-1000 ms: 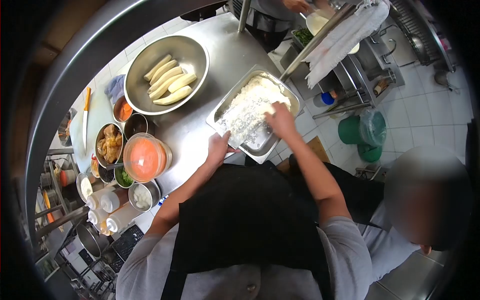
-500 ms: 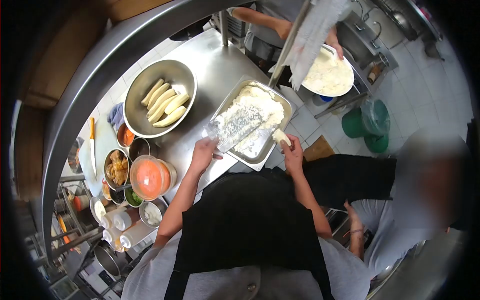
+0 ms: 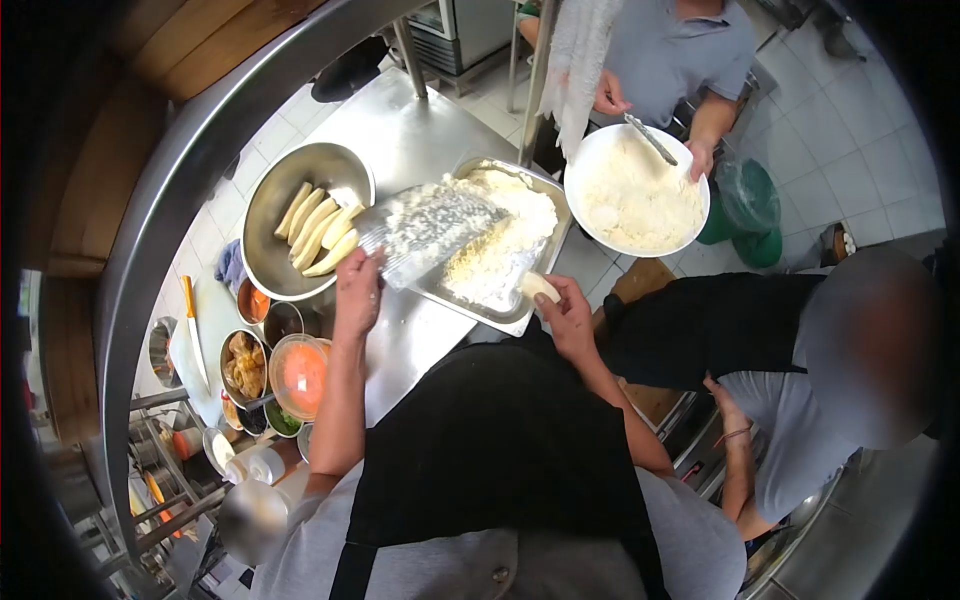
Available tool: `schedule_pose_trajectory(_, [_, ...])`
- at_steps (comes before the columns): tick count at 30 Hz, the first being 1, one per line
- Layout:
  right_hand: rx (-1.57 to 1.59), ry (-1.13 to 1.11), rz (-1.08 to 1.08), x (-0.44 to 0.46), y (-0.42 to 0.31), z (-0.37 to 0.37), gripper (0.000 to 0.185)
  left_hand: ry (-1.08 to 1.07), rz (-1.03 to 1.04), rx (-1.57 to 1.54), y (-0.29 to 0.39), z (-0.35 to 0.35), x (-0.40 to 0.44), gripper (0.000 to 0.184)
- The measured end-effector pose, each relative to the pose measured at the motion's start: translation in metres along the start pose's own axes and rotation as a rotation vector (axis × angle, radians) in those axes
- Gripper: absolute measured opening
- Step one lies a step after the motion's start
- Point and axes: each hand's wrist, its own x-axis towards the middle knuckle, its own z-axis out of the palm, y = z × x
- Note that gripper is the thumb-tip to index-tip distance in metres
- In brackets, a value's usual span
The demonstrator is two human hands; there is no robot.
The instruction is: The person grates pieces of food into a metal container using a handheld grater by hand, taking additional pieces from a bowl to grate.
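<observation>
My left hand (image 3: 358,292) is closed on the near end of a flat grater (image 3: 432,225) flecked with pale shreds. The grater slants over the left part of a rectangular metal tray (image 3: 566,205), which holds a mound of grated plantain (image 3: 520,212). Between the fingers of my right hand (image 3: 570,318) is a stub of peeled plantain (image 3: 538,287), at the tray's near right corner. Left of the tray, a steel bowl (image 3: 262,262) contains several peeled plantains (image 3: 318,232); my left hand is close to its right rim.
A co-worker opposite holds a white bowl (image 3: 572,195) of pale crumbly food and a metal utensil (image 3: 650,138). Another person (image 3: 780,340) stands at my right. Left are a knife (image 3: 194,325), food containers and a lidded orange tub (image 3: 300,375). A post (image 3: 540,80) rises behind the tray.
My left hand has moved left and up with the grater, toward the steel bowl. My right hand has shifted slightly left. The co-worker's white bowl is nearer, and a utensil now shows over it.
</observation>
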Motion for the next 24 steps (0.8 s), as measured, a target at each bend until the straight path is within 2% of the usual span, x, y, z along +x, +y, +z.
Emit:
schedule_pose_trajectory(3, [-0.036,-0.034,0.080,-0.005,-0.004,0.003,0.030,-0.016,0.009,-0.259,0.008,-0.015,0.000,0.011])
schedule_pose_trajectory(5, [-0.019,-0.040,0.063,-0.006,-0.011,0.009,0.030,-0.041,0.043,-0.359,0.030,-0.016,-0.005,0.019])
schedule_pose_trajectory(13, [0.027,-0.076,0.042,-0.010,-0.026,0.023,0.033,-0.020,0.127,-0.375,0.047,-0.019,-0.012,0.025])
schedule_pose_trajectory(18, [0.096,-0.112,0.053,-0.020,-0.037,0.037,0.034,-0.022,0.017,-0.351,0.046,-0.021,-0.015,0.024])
schedule_pose_trajectory(21, [-0.022,-0.139,0.093,-0.027,-0.044,0.042,0.034,-0.005,0.018,-0.384,0.053,-0.012,-0.020,0.021])
schedule_pose_trajectory(24, [0.072,-0.150,0.107,-0.031,-0.054,0.051,0.034,0.005,0.018,-0.369,0.050,-0.016,-0.018,0.018])
